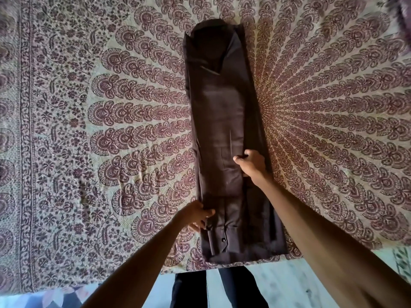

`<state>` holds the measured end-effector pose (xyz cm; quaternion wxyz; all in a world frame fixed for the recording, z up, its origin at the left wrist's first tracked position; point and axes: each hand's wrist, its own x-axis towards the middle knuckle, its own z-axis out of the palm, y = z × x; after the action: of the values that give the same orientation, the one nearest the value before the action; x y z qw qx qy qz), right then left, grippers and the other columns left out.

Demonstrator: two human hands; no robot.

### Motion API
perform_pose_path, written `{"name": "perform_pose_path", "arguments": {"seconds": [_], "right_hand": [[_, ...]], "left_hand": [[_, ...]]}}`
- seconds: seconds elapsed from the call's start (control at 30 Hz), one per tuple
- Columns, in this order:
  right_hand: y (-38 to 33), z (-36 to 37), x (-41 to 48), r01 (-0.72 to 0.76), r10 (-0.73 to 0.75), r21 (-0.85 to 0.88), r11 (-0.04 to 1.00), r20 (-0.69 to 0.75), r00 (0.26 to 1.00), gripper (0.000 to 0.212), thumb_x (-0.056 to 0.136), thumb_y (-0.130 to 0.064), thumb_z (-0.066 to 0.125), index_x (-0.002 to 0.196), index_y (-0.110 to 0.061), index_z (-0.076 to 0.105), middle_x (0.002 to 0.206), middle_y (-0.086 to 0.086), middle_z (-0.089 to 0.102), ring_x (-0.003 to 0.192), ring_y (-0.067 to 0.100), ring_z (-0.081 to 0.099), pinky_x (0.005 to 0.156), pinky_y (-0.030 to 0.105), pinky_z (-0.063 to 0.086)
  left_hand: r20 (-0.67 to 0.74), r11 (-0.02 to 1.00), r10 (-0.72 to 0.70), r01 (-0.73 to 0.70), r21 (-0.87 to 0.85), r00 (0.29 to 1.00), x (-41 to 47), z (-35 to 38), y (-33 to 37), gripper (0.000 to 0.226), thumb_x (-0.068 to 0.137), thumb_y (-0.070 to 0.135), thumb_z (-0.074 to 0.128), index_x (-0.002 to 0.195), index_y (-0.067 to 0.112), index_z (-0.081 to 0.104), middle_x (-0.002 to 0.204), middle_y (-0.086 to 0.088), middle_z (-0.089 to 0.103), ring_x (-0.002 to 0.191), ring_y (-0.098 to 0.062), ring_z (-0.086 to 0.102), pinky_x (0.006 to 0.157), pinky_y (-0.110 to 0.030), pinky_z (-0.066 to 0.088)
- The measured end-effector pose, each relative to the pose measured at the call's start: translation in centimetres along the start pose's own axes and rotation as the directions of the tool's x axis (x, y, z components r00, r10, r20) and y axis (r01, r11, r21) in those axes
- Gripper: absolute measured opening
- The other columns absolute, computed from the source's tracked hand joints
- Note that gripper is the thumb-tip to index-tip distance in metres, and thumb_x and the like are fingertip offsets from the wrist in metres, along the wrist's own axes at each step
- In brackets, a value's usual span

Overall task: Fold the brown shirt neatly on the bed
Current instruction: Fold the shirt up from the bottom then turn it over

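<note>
Lying lengthwise on the patterned bedspread [89,130], the brown shirt [224,134] forms one long narrow strip, both sides already folded inward, collar at the far end and hem at the near edge of the bed. To the left of the shirt the bedspread shows rings of maroon paisley motifs and, further left, a floral border band.

At the shirt's left edge, toward the near end, the left hand [198,215] pinches the fabric: the thumb lies on top of the cloth and the fingers curl under the edge, so the grip is closed on the shirt. Just right of that hand, a row of dark buttons [223,240] runs along a folded placket toward the hem. A folded sleeve panel lies along the middle of the shirt, its lower end just beyond the left hand.

On the shirt's right side, further up than the left hand, the right hand [251,162] is closed on the fabric, thumb pointing left over the top layer and fingers bunched around the right edge. Its forearm crosses the lower right part of the shirt.

Below the shirt's hem, past the bed's edge, dark trouser legs [222,287] and pale floor [278,283] are visible
</note>
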<state>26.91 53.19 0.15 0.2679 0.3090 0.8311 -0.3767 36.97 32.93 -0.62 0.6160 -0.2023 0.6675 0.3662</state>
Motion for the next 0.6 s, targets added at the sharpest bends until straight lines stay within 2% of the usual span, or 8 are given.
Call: {"name": "perform_pose_path", "arguments": {"seconds": [0.07,0.13,0.23,0.3,0.37,0.47,0.53,0.6], "right_hand": [[-1.3,-0.8,0.6,0.01,-0.016,-0.062,0.998,-0.086,0.996,0.039,0.085,-0.032,0.068,0.117,-0.01,0.061,0.116,0.016,0.068,0.107,0.034,0.065,0.086,0.038,0.054],[-2.8,-1.4,1.5,0.105,-0.135,-0.158,0.982,-0.193,0.972,0.038,0.088,-0.031,0.064,0.119,-0.01,0.054,0.117,0.015,0.065,0.107,0.034,0.063,0.085,0.037,0.05],[-6.1,-1.9,3.5,0.299,-0.402,-0.334,0.894,-0.301,0.865,0.043,0.09,-0.026,0.062,0.127,-0.01,0.049,0.122,0.016,0.058,0.109,0.033,0.059,0.088,0.041,0.049],[-8.5,-1.9,4.9,0.383,-0.559,-0.499,0.777,-0.269,0.784,0.045,0.09,-0.025,0.061,0.131,-0.012,0.048,0.126,0.014,0.056,0.111,0.033,0.056,0.09,0.042,0.046],[-10.8,-1.6,6.7,0.44,-0.634,-0.581,0.684,-0.177,0.753,0.05,0.091,-0.027,0.059,0.137,-0.014,0.045,0.136,0.012,0.049,0.121,0.032,0.051,0.095,0.043,0.045],[-13.7,-0.7,9.2,0.532,-0.685,-0.587,0.61,-0.053,0.727,0.057,0.092,-0.027,0.057,0.144,-0.015,0.038,0.151,0.012,0.038,0.138,0.032,0.037,0.104,0.046,0.044],[-15.1,-0.3,10.7,0.563,-0.7,-0.586,0.583,-0.012,0.714,0.058,0.094,-0.027,0.055,0.146,-0.014,0.035,0.154,0.013,0.034,0.142,0.034,0.032,0.108,0.048,0.041],[-16.2,0.0,12.1,0.578,-0.71,-0.595,0.559,0.017,0.704,0.059,0.095,-0.03,0.053,0.148,-0.013,0.033,0.157,0.013,0.031,0.145,0.035,0.028,0.111,0.05,0.037]], "left_hand": [[-0.026,0.986,0.024,-0.02,0.168,0.999,-0.5,-2.0,2.0,0.033,0.093,0.039,0.058,0.095,0.007,0.061,0.098,-0.019,0.071,0.067,-0.012,0.067,0.071,-0.036,0.056],[-0.181,0.958,0.135,-0.082,0.274,0.974,0.0,-5.0,4.4,0.041,0.091,0.041,0.061,0.101,0.002,0.068,0.098,-0.02,0.073,0.071,-0.021,0.07,0.071,-0.036,0.059],[-0.478,0.949,0.298,-0.203,0.239,0.826,1.4,-10.7,9.3,0.037,0.088,0.04,0.064,0.094,0.003,0.064,0.093,-0.016,0.07,0.083,-0.028,0.067,0.071,-0.035,0.058],[-0.575,0.932,0.348,-0.34,0.126,0.741,1.9,-14.2,13.4,0.026,0.087,0.035,0.066,0.095,0.013,0.056,0.09,-0.012,0.065,0.078,-0.023,0.061,0.062,-0.034,0.052],[-0.624,0.898,0.385,-0.433,0.081,0.68,2.4,-17.6,17.9,0.038,0.088,0.027,0.065,0.118,0.013,0.046,0.099,-0.017,0.062,0.082,-0.028,0.06,0.064,-0.036,0.048],[-0.641,0.786,0.589,-0.531,0.316,0.492,2.8,-21.9,23.2,0.07,0.088,0.016,0.054,0.148,0.021,0.018,0.117,-0.024,0.059,0.091,-0.04,0.062,0.073,-0.045,0.054],[-0.568,0.702,0.712,-0.436,0.563,0.412,3.5,-24.4,25.5,0.076,0.087,0.009,0.048,0.151,0.03,0.013,0.126,-0.02,0.051,0.091,-0.039,0.062,0.07,-0.047,0.053],[-0.495,0.591,0.779,-0.186,0.785,0.385,4.2,-26.6,27.7,0.08,0.088,0.002,0.05,0.152,0.034,0.012,0.142,-0.015,0.035,0.107,-0.037,0.056,0.077,-0.047,0.05]]}}
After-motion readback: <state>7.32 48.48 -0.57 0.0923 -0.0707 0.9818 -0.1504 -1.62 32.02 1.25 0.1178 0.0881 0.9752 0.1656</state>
